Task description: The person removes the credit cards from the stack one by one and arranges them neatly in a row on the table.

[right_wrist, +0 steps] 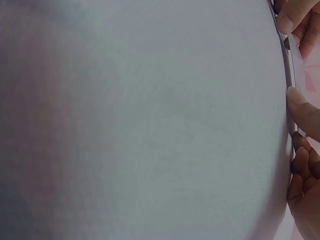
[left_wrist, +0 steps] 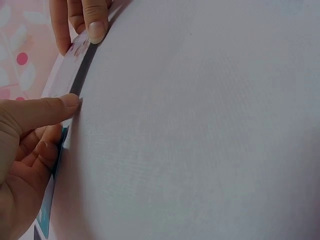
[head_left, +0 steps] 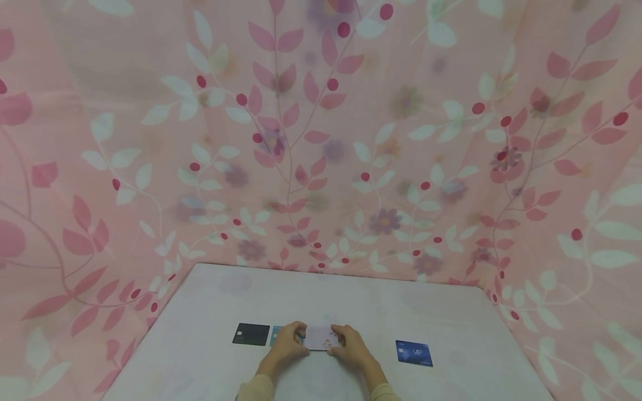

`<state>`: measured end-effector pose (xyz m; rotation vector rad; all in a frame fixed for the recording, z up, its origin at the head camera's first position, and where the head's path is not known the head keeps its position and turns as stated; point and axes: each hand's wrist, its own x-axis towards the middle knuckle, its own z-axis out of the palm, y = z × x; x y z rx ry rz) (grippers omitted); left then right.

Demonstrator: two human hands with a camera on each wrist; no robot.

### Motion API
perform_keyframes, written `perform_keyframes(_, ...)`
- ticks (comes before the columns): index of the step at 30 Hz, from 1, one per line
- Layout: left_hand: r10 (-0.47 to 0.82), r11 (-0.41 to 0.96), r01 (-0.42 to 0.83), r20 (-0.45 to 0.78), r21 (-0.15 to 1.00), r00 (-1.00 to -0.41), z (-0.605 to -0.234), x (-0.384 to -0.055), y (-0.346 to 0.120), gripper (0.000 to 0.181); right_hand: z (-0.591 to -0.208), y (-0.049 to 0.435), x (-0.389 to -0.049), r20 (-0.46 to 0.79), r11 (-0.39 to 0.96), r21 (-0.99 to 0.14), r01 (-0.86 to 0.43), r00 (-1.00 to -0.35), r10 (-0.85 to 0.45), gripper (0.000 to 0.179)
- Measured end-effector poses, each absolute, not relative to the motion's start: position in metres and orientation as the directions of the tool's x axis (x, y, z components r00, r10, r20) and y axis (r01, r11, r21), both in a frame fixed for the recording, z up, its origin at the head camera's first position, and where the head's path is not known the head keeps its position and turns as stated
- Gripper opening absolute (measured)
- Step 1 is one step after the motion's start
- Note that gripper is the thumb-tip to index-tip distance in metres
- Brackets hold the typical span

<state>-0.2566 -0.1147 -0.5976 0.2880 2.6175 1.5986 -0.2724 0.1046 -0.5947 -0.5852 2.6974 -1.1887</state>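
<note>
Both hands hold a pale pinkish-white card (head_left: pixel 319 337) with small reddish print, low over the table in the head view. The left hand (head_left: pixel 288 343) pinches its left end between thumb and fingers; the right hand (head_left: pixel 350 346) pinches the right end. In the left wrist view a dark strip runs under the near edge of the pale card (left_wrist: pixel 70 70). A teal card (head_left: pixel 275 335) lies just left of the pale one, partly hidden behind the left hand. Seen edge-on in the right wrist view, the pale card (right_wrist: pixel 295 65) spans both thumbs.
A black card (head_left: pixel 251 334) with a chip lies at the left of the row. Off to the right is a blue card (head_left: pixel 413 353) marked VIP. The white table (head_left: pixel 351 295) is bounded by pink floral curtains (head_left: pixel 321 167) at the back and sides.
</note>
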Motion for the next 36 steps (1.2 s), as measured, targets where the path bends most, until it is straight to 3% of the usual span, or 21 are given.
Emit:
perform_keyframes(15,0.177,0.501,0.128,0.043,0.856,-0.983,-0.592,-0.255,-0.112,0.054,-0.591,0.108,-0.271,0.046,0.591,-0.738,-0.325,-0.899,-0.437,0.060)
perform_keyframes(26,0.192,0.493,0.104,0.008,0.864,-0.981,-0.590,-0.257,-0.114,0.050,-0.585,0.105,-0.271,-0.067,0.651,-0.722,-0.234,-0.913,-0.403,0.060)
perform_keyframes(36,0.206,0.498,0.129,0.027,0.857,-0.978,-0.592,-0.261,-0.119,0.047,-0.587,0.108,-0.267,0.038,0.605,-0.721,-0.338,-0.891,-0.453,0.056)
